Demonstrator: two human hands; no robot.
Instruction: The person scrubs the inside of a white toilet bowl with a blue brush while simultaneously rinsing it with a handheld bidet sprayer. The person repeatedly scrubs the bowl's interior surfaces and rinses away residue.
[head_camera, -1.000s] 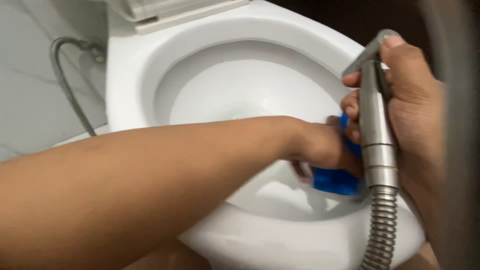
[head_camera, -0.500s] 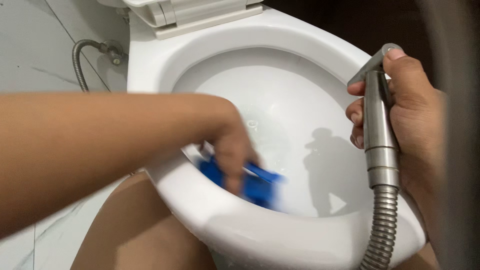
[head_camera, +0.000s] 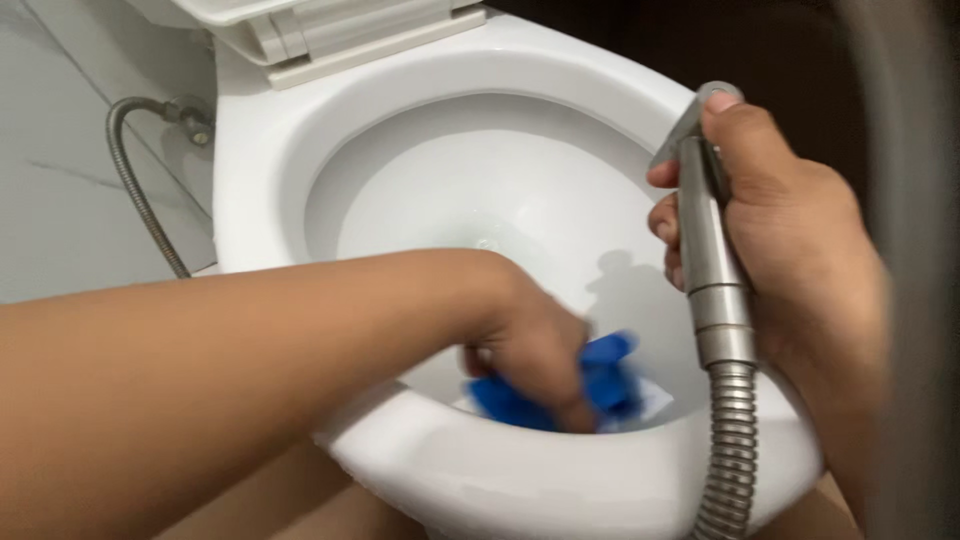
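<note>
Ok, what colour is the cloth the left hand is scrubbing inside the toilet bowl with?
Bright blue. The cloth shows best in the head view, gripped by the left hand.

Left hand (head_camera: 530, 345) – blue cloth (head_camera: 600, 385) – slid right.

Pale grey marble-look wall tiles (head_camera: 60, 150) fill the upper left; a flexible metal supply hose (head_camera: 135, 190) curves down there. Upper right lies dark.

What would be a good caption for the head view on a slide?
Left hand presses a blue cloth inside the white toilet bowl while the right hand grips a metal spray nozzle.
</note>
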